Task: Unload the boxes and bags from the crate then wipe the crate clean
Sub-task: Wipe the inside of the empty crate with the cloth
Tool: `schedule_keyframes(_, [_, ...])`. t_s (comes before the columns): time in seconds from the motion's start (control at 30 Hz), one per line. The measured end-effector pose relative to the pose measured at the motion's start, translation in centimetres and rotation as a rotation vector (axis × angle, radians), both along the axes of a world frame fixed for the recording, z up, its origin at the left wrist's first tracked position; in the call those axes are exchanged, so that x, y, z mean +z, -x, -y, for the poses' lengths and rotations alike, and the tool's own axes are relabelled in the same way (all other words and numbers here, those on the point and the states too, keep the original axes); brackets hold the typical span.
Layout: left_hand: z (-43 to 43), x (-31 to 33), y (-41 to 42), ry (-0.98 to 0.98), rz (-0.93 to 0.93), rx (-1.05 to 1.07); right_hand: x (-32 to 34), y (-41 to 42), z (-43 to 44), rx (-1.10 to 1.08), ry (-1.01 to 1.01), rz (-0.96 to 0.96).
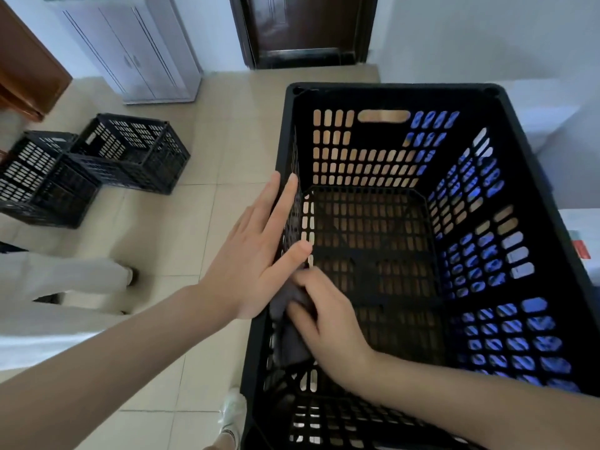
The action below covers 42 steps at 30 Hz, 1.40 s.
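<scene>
You are steadying the empty black crate (389, 92), standing just before you, with your left hand (259, 251) flat and straight-fingered against its left wall while your right hand (328, 323) is gripping a soft grey cloth (289, 339) inside that wall; the slotted plastic is probably proving light, stiff and best held at the rim.

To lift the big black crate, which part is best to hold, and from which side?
Probably the oblong handle slot high in the far wall of the crate, hooked from outside on the far side: it is wider than the other holes. The right hand grips a cloth.
</scene>
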<state>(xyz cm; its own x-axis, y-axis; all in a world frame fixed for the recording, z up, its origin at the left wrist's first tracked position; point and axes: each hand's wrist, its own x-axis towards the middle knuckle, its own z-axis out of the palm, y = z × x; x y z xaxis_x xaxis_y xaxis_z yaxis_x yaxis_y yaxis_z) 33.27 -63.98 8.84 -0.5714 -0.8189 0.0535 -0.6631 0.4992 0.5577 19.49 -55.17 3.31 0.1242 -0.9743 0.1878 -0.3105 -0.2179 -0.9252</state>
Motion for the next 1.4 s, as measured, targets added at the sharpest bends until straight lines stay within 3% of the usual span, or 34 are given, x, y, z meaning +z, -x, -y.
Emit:
schedule_keyframes(0.17, [0.0,0.2,0.2,0.005,0.004,-0.005,1.9,-0.3,6.5,-0.234,0.002,0.105])
schedule_keyframes(0.4, [-0.2,0.5,0.3,-0.010,0.012,0.020,4.4,1.5,20.8,-0.422,0.012,0.095])
schedule_keyframes(0.57, [-0.3,0.6,0.2,-0.010,0.009,0.019,4.3,2.0,25.4,-0.516,-0.142,0.119])
schedule_keyframes(0.7, [-0.3,0.4,0.2,0.007,0.035,0.010,3.3,2.1,21.9,-0.429,-0.135,0.122])
schedule_keyframes(0.9, [0.0,0.0,0.2,0.011,0.019,-0.025,1.3,3.4,10.9,-0.067,-0.351,0.099])
schedule_keyframes(1.0, [0.2,0.0,0.1,0.009,0.013,-0.035,2.2,3.2,7.2,0.005,-0.371,0.097])
schedule_keyframes(1.4, [0.1,0.3,0.3,0.039,0.098,-0.039,4.7,2.4,-0.6,0.249,-0.397,-0.203])
